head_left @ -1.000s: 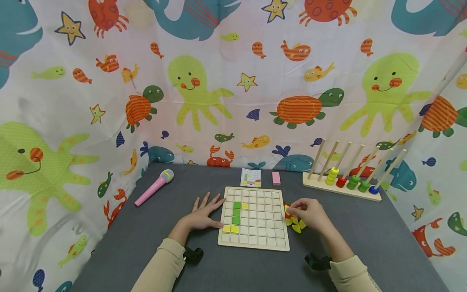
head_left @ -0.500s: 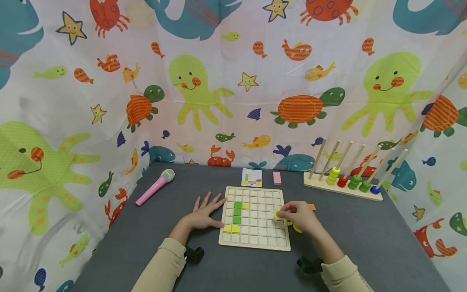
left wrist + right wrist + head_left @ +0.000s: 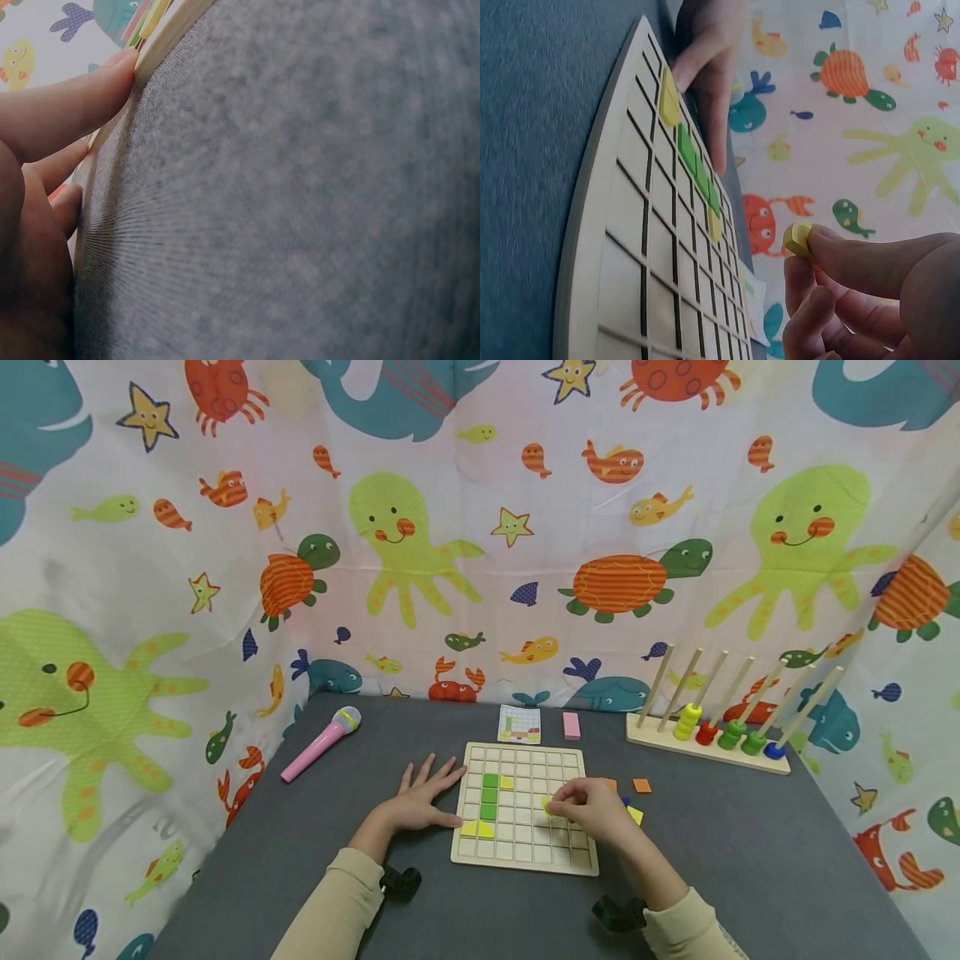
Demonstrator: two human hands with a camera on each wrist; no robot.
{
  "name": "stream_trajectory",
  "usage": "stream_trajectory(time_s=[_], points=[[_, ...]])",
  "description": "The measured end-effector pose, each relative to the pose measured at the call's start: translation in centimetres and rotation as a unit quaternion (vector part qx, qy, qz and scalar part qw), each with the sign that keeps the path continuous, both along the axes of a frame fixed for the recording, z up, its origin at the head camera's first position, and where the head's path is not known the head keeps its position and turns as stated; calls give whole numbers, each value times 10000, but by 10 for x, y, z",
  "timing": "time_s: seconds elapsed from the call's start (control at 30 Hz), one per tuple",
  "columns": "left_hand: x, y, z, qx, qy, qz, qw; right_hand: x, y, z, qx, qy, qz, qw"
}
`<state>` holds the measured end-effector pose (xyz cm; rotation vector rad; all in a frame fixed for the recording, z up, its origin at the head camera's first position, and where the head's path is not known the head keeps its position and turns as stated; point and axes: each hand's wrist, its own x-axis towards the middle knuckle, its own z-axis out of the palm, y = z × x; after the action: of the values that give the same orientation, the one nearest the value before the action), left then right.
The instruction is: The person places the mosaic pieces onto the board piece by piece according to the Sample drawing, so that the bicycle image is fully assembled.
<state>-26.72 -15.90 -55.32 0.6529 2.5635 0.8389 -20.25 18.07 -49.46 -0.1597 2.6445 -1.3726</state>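
A wooden grid board (image 3: 516, 842) lies on the dark table. My left hand (image 3: 414, 808) has its fingers spread beside the board, thumb and fingertips touching its left edge. Between thumb and fingers my right hand (image 3: 596, 812) pinches a small yellow tile (image 3: 797, 238), held above the right part of the grid. Green tiles (image 3: 489, 794) stand in a column on the board's left side. A single yellow tile (image 3: 507, 782) sits right of the top green one, and two yellow tiles (image 3: 477, 830) lie in a lower row. The held tile's full shape is partly covered by my fingers.
Loose tiles lie right of the board, partly behind my right hand, among them an orange tile (image 3: 641, 786). Behind the board are a patterned card (image 3: 519, 725) and a pink block (image 3: 572, 726). A toy microphone (image 3: 321, 745) lies left; a peg rack (image 3: 705, 746) with rings stands right.
My right hand has moved left from the loose tiles to above the grid, carrying the yellow tile. Loose orange and yellow tiles show to its right. My left hand has stayed in place.
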Motion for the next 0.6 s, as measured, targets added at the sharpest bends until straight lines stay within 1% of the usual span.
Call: stream_trajectory(time_s=[0.17,0.43,0.6], points=[[0,-1,-1,-17,-24,0,10000,1,-11,-1,-85,72,121,9999],[1,-1,0,49,-19,-33,10000,3,-34,-1,-380,-113,140,9991],[1,0,1,3,-7,21,10000,6,-51,-4,-529,-147,406,9977]])
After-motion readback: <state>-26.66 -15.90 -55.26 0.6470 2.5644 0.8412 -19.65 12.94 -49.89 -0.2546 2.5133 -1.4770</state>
